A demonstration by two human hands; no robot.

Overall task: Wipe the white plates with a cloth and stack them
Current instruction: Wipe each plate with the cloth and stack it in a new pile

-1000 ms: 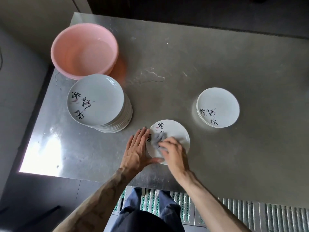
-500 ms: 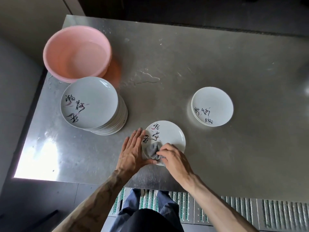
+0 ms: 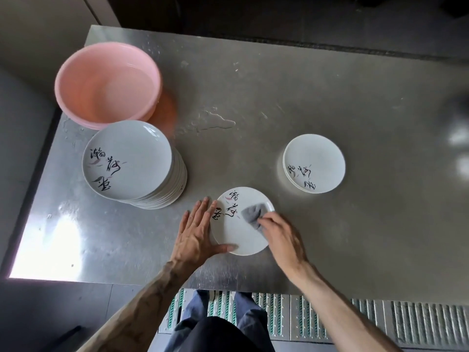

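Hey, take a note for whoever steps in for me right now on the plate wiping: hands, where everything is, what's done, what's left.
Left hand: flat, fingers straight, steadying the left rim of the white round plate with black lettering on the steel table.
Right hand: pinches the grey cloth on that plate's right side.
Done, likely: short stack of white plates at right.
Left: finish this plate, stack it, then probably the tall stack of white plates beside the pink plastic basin.

black calligraphy [image 3: 111, 167] on plates [image 3: 148, 151], not legible
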